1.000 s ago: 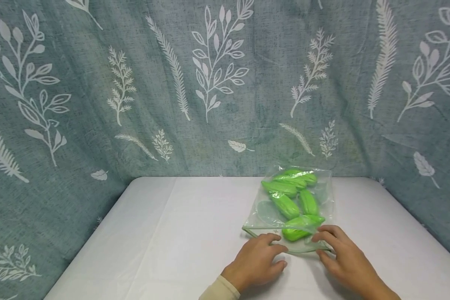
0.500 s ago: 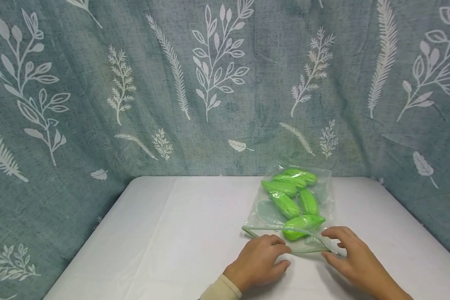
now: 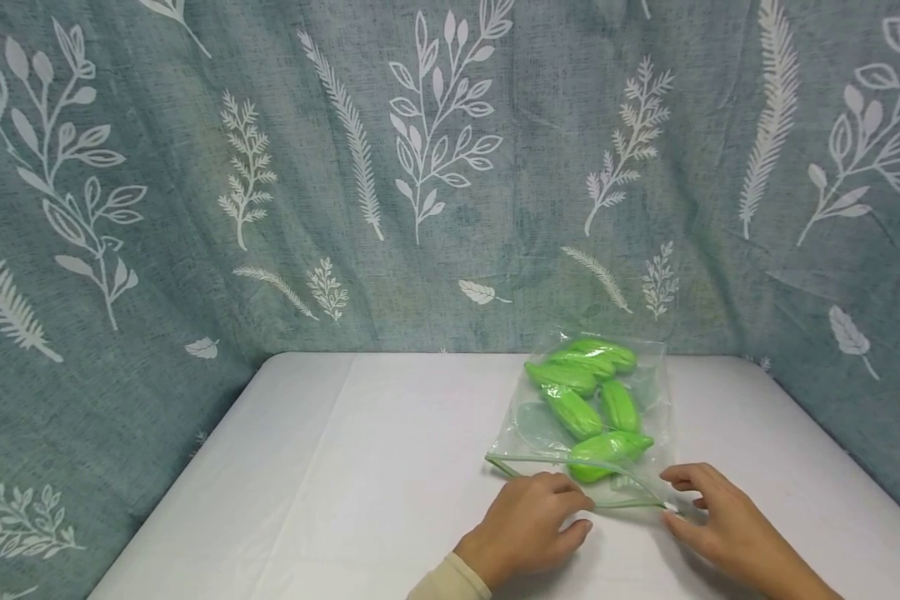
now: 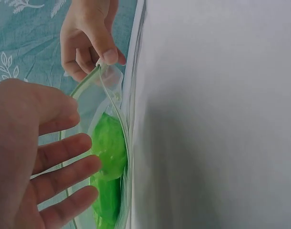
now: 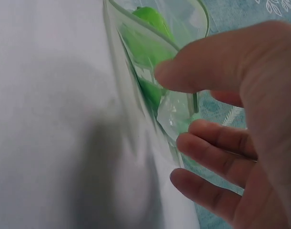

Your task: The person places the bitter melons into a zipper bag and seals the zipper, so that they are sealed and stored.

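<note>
A clear zip bag (image 3: 543,427) with a pale green rim lies on the table, its mouth gaping toward me. Inside are several bright green, ridged, elongated vegetables (image 3: 572,410) with pointed tips. At the bag's right corner my right hand (image 3: 727,517) has its thumb against a small white slider (image 4: 101,62), other fingers behind the rim. The left wrist view shows the rim narrowing into that slider. My left hand (image 3: 528,521) is by the near rim, fingers loosely extended and overlapping the rim in the head view; nothing is gripped. One vegetable (image 3: 607,455) lies closest to the mouth.
A white-covered table (image 3: 345,467) extends left of the bag and toward me. Its far edge meets a blue-green curtain (image 3: 435,283) with white leaf prints, which also stands along both sides. Part of the bag lies close to that far edge.
My right hand has moved to the right along the rim, and the bag's mouth shows wider there. My left hand has shifted slightly right. The vegetables stay in place.
</note>
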A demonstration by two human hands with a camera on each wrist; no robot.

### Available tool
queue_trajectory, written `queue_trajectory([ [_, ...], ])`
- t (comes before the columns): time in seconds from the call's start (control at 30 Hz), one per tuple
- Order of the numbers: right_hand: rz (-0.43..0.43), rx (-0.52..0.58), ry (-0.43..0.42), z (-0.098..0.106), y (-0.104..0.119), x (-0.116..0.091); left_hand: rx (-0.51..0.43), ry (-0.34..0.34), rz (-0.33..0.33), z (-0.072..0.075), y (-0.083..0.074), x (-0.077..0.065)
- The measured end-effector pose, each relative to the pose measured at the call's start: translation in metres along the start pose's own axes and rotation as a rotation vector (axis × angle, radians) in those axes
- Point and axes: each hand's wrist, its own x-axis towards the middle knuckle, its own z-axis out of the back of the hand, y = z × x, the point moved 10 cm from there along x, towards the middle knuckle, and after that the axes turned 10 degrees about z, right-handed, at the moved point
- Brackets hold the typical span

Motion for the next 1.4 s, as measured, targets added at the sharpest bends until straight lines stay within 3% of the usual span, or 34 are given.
queue_trajectory([
  [0.17, -0.075, 0.019, 0.059, -0.004, -0.012, -0.004, 0.017, -0.009, -0.009, 0.0, -0.007, 0.006],
  [0.33, -0.067, 0.014, 0.037, -0.003, -0.016, -0.006, 0.041, -0.032, -0.026, 0.004, -0.014, 0.013],
  [0.57, -0.084, 0.02, 0.031, -0.003, -0.02, -0.006, 0.061, -0.118, -0.09, 0.014, -0.027, 0.023],
  [0.77, -0.052, 0.054, 0.012, -0.001, -0.017, -0.006, 0.069, -0.155, -0.093, 0.013, -0.029, 0.034],
  [1.17, 0.045, 0.048, -0.099, 0.008, -0.007, -0.004, 0.09, -0.123, -0.076, -0.009, -0.033, 0.051],
  [1.4, 0.055, 0.034, -0.109, 0.01, -0.007, -0.006, 0.102, -0.136, -0.105, -0.015, -0.037, 0.055],
])
